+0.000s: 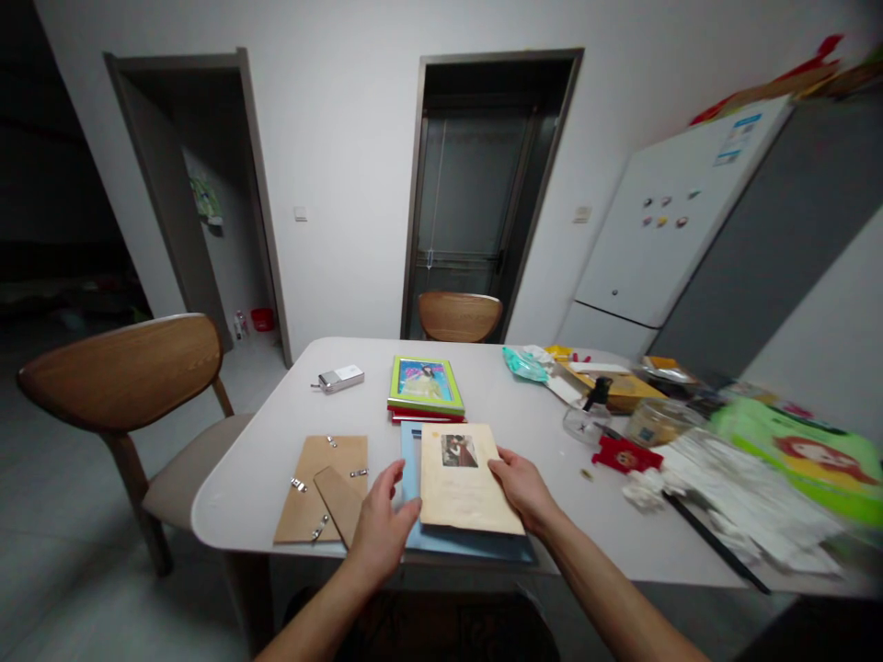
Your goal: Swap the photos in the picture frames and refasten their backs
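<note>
My right hand grips the right edge of a cream booklet, its thumb on top. A small dark picture is printed on the booklet's upper half. Beneath it lies a light blue flat sheet or folder, mostly covered. By the booklet's left edge is my left hand, fingers apart and thumb toward the edge; whether the thumb touches it I cannot tell. Left of that hand rests a brown frame backing board with metal clips and a stand leg.
Behind the booklet, a green picture frame sits on a red one. A silver box-like device lies at the back left. Clutter fills the right side: a glass jar, white tissues, a black stick and a green bag.
</note>
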`<state>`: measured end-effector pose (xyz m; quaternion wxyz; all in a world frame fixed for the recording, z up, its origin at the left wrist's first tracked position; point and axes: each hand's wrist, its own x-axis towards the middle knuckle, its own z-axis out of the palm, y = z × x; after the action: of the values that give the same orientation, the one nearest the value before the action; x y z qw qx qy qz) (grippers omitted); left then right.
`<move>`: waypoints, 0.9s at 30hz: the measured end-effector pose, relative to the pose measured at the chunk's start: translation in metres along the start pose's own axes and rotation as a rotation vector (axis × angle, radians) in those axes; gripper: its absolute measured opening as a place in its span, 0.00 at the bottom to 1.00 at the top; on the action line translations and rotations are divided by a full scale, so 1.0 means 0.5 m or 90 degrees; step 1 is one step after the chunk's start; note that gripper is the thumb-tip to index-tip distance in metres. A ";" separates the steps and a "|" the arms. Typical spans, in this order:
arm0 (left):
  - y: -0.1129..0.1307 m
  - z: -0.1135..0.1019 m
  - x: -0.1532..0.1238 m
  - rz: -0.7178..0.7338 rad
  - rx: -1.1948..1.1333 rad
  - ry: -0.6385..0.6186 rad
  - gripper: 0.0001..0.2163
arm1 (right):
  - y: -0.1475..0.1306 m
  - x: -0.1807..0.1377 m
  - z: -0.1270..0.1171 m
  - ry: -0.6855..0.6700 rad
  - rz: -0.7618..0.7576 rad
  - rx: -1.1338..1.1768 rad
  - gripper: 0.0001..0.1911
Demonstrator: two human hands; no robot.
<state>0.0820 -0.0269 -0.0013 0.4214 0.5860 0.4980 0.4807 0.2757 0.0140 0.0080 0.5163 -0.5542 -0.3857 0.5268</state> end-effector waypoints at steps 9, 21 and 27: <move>-0.022 0.006 -0.035 0.128 0.326 -0.206 0.21 | 0.042 0.060 -0.006 0.053 -0.097 -0.359 0.22; -0.006 0.012 -0.037 0.178 0.505 -0.284 0.19 | 0.037 0.040 0.002 0.132 -0.190 -0.813 0.17; -0.009 0.016 -0.039 0.186 0.554 -0.300 0.19 | 0.046 0.027 0.009 0.140 -0.197 -0.933 0.17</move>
<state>0.0880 -0.0456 -0.0100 0.1676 0.8632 0.4560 0.1375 0.2707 0.0240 -0.0166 0.1193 -0.7444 -0.6570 -0.0008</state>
